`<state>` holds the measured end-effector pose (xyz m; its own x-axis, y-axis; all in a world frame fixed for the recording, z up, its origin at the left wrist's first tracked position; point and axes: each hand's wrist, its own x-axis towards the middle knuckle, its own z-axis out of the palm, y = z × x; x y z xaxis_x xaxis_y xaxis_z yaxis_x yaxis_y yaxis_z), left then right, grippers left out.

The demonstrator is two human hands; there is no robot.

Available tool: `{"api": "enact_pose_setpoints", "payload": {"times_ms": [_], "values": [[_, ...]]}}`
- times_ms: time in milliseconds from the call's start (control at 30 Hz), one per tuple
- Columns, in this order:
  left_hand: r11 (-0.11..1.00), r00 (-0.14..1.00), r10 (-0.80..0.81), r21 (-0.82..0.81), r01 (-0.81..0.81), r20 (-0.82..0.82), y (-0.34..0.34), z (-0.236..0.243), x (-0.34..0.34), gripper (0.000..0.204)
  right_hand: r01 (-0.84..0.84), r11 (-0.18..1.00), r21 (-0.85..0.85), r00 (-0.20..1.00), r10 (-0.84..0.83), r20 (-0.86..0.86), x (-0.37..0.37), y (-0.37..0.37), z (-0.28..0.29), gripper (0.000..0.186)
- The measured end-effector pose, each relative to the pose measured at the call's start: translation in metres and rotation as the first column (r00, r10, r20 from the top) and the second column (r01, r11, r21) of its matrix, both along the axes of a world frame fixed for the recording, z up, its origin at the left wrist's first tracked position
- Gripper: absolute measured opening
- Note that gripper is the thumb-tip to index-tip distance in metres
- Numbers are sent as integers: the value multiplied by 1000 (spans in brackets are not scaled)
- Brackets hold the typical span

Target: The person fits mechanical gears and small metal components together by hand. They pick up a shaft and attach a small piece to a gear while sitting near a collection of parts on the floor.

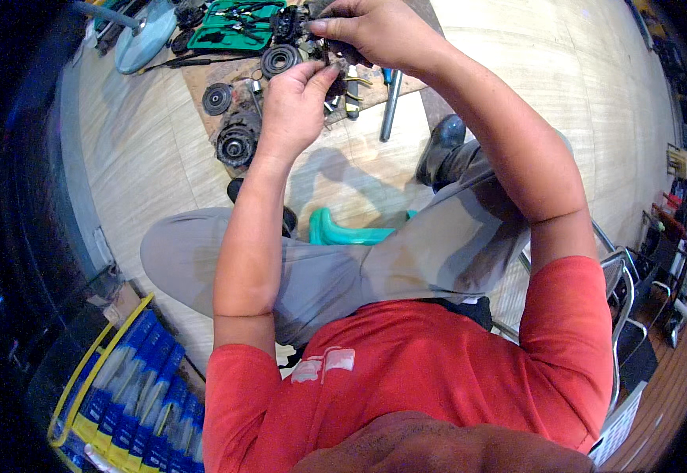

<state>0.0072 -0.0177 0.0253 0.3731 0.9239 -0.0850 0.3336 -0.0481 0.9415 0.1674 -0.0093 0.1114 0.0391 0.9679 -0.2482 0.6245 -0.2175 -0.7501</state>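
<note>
My left hand (pixel 294 109) is closed, thumb and fingertips pinched together at the edge of a cluster of dark, greasy parts. My right hand (pixel 383 35) reaches in from the right, also closed in a pinch, its fingertips beside a black mechanical part (pixel 286 25). What either pinch holds is too small or hidden to make out. Just left of my left hand lie a black ring-shaped pulley (pixel 280 61), a smaller dark disc (pixel 217 98) and a bulky round machine part (pixel 238 142). Yellow-and-black pliers (pixel 353 93) lie below my right hand.
A green tool case (pixel 233 25) lies open at the far side of a brown board (pixel 201 77). A dark rod with blue (pixel 390 106) extends over its near edge. Left stands a pale blue round base (pixel 145 49). Green plastic (pixel 347 234) shows between my legs; a rack of blue-yellow packs (pixel 134 394) stands lower left.
</note>
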Motion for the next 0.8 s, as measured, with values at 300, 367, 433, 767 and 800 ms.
{"api": "enact_pose_setpoints", "payload": {"times_ms": [300, 367, 433, 767, 800], "values": [[999, 991, -8, 31, 13, -136, -5, 3, 8, 30, 40, 999, 20, 997, -39, -64, 1, 0, -12, 26], [997, 983, 12, 84, 3, -181, -7, 5, 8, 29, 62, 998, 8, 997, -62, -42, 0, 0, -8, 27], [993, 977, 7, 119, 18, -211, -8, 6, 9, 29, 74, 997, 14, 997, -74, 0, 0, -1, -6, 29], [841, 660, 324, -526, 127, 678, 15, -14, -15, 23, -117, 993, 6, 939, 113, -326, -1, 7, -55, 50], [848, 560, 333, -500, 173, 759, 19, -4, -13, 24, -152, 980, 132, 982, 165, -92, 2, 4, -78, 51]]}}
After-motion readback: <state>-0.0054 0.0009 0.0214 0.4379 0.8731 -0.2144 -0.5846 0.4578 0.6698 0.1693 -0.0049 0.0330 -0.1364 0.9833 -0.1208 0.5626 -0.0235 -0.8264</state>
